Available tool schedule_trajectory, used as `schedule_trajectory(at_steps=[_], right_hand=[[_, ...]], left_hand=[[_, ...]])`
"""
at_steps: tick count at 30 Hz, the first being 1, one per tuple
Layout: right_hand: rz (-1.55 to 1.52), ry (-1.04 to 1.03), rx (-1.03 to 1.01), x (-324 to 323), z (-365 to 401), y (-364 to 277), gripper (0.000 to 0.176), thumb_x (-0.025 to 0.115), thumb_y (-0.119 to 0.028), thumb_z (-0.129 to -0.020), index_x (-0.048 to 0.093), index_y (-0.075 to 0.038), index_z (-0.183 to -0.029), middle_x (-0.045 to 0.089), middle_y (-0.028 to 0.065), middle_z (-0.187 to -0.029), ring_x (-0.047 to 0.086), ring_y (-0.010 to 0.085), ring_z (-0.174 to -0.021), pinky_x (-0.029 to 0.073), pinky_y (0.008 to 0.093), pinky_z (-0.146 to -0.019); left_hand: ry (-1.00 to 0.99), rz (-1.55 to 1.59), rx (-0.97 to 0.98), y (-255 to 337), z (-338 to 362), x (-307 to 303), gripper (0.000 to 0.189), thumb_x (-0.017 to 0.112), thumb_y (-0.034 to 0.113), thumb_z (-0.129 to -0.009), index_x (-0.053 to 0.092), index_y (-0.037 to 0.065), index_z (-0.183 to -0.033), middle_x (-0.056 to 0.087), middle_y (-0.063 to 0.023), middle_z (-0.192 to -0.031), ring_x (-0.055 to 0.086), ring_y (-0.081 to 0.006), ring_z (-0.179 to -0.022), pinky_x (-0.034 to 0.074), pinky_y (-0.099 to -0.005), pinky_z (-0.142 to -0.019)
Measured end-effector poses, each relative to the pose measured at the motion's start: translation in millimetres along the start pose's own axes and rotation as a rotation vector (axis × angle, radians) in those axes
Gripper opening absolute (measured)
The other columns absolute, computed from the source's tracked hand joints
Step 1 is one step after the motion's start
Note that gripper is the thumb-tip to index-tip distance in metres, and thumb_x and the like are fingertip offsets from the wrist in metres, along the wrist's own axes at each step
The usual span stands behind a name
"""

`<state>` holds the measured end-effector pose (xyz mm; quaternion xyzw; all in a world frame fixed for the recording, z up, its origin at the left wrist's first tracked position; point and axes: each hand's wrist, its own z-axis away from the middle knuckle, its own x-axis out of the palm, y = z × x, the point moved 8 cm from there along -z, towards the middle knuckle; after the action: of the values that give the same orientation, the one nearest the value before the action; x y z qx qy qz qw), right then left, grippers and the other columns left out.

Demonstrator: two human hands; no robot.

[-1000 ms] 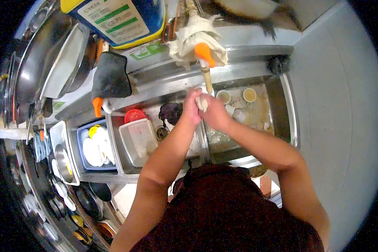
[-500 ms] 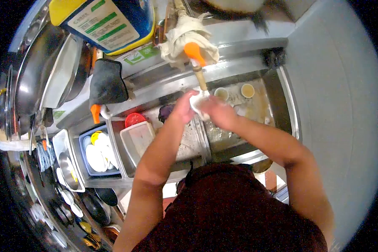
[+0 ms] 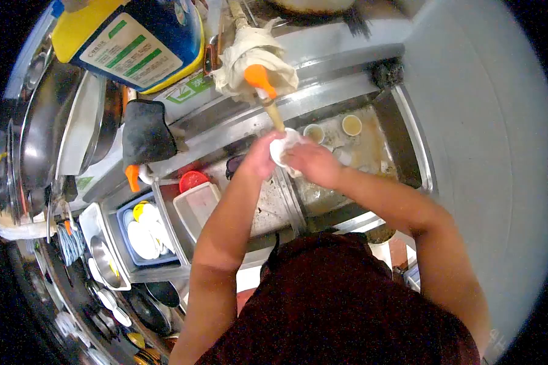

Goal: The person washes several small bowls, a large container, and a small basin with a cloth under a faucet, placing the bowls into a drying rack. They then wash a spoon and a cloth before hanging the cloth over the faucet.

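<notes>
A small round white bowl (image 3: 278, 151) is in my hands, over the divider between two sink basins. My left hand (image 3: 261, 158) grips it from the left, thumb near the upper rim. The fingers of my right hand (image 3: 313, 164) press into it from the right, covering much of its inside. The tan spout (image 3: 275, 117) of an orange-handled faucet (image 3: 259, 79) ends right above the bowl. Two small cups (image 3: 351, 125) with yellowish contents stand in the right basin (image 3: 371, 159), beyond my right hand.
Left of my hands are a white rectangular tub (image 3: 198, 207), a red round item (image 3: 193, 181) and a blue basin (image 3: 129, 246) of white dishes. A dark cloth (image 3: 146, 131) hangs over a second faucet. A large blue-and-yellow jug (image 3: 134, 52) and pans (image 3: 53, 118) line the back left.
The view has shifted slightly. My right hand, blurred before, now shows clearly with its fingers in the bowl. My left hand keeps its grip.
</notes>
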<state>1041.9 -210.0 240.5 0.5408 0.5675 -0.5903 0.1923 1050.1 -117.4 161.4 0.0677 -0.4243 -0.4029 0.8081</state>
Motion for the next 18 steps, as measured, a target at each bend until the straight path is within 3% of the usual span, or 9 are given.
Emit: schedule_trajectory(at_steps=[3,4,5,7,9,11,13,15,18], right_hand=[[-0.399,0.194,0.450,-2,-9,10,0.040,0.059,-0.003,-0.069,0.058,-0.009,-0.109,0.059,0.0122,-0.109,0.056,0.0291,-0.103,0.043,0.0418,-0.093],[-0.400,0.255,0.412,-4,-10,8,0.040,0.058,-0.002,-0.069,0.058,-0.010,-0.109,0.060,0.0113,-0.108,0.056,0.0288,-0.102,0.042,0.0415,-0.094],[-0.404,0.254,0.418,-9,-5,13,0.040,0.058,-0.002,-0.069,0.058,-0.010,-0.109,0.060,0.0113,-0.108,0.056,0.0288,-0.102,0.042,0.0415,-0.094],[0.007,0.097,-0.081,-22,-4,-12,0.042,0.059,0.001,-0.069,0.056,-0.005,-0.110,0.059,0.0156,-0.108,0.055,0.0335,-0.102,0.042,0.0413,-0.091],[-0.016,-0.004,0.012,3,-8,-6,0.041,0.059,0.001,-0.070,0.055,-0.005,-0.110,0.059,0.0158,-0.108,0.055,0.0344,-0.101,0.042,0.0416,-0.091],[-0.448,0.145,0.494,4,-11,16,0.039,0.057,-0.002,-0.070,0.057,-0.009,-0.109,0.060,0.0124,-0.106,0.056,0.0303,-0.100,0.042,0.0418,-0.092],[-0.361,0.181,0.423,5,-2,20,0.040,0.057,-0.003,-0.071,0.056,-0.009,-0.110,0.060,0.0124,-0.107,0.056,0.0308,-0.101,0.041,0.0421,-0.093],[0.034,0.104,-0.041,-12,0,-5,0.041,0.058,-0.001,-0.070,0.054,-0.006,-0.111,0.059,0.0161,-0.107,0.055,0.0357,-0.100,0.043,0.0422,-0.090],[-0.193,0.098,0.289,-2,-4,1,0.046,0.057,0.002,-0.068,0.055,-0.009,-0.112,0.058,0.0136,-0.109,0.054,0.0327,-0.103,0.043,0.0422,-0.091]], left_hand=[[0.122,0.278,0.365,-4,-23,-27,0.033,0.053,0.018,-0.083,0.052,0.003,-0.113,0.059,-0.0125,-0.104,0.059,-0.0256,-0.095,0.048,-0.0391,-0.084],[0.157,0.259,0.425,1,-19,-20,0.033,0.053,0.018,-0.083,0.052,0.003,-0.113,0.059,-0.0123,-0.104,0.059,-0.0256,-0.095,0.048,-0.0391,-0.084],[0.161,0.258,0.418,8,-10,-18,0.033,0.053,0.018,-0.083,0.052,0.003,-0.113,0.059,-0.0123,-0.104,0.059,-0.0256,-0.095,0.048,-0.0391,-0.084],[0.022,0.015,0.034,3,-4,-2,0.032,0.053,0.017,-0.083,0.053,0.006,-0.113,0.059,-0.0081,-0.101,0.059,-0.0231,-0.092,0.048,-0.0360,-0.082],[0.088,-0.006,-0.004,-7,-6,-2,0.030,0.053,0.015,-0.083,0.053,0.007,-0.112,0.059,-0.0075,-0.101,0.059,-0.0222,-0.092,0.048,-0.0348,-0.081],[0.251,0.010,0.469,5,-12,-17,0.038,0.059,0.023,-0.081,0.052,0.003,-0.113,0.062,-0.0115,-0.102,0.061,-0.0268,-0.092,0.049,-0.0387,-0.084],[0.220,0.097,0.427,9,-13,-23,0.038,0.059,0.023,-0.081,0.052,0.003,-0.111,0.062,-0.0113,-0.102,0.061,-0.0269,-0.091,0.049,-0.0385,-0.083],[0.030,0.056,-0.021,1,2,7,0.030,0.057,0.015,-0.082,0.054,0.007,-0.111,0.058,-0.0066,-0.096,0.059,-0.0218,-0.088,0.049,-0.0349,-0.080],[0.125,0.139,0.126,-8,-9,3,0.033,0.059,0.017,-0.081,0.052,0.005,-0.111,0.059,-0.0091,-0.096,0.059,-0.0241,-0.090,0.048,-0.0384,-0.081]])
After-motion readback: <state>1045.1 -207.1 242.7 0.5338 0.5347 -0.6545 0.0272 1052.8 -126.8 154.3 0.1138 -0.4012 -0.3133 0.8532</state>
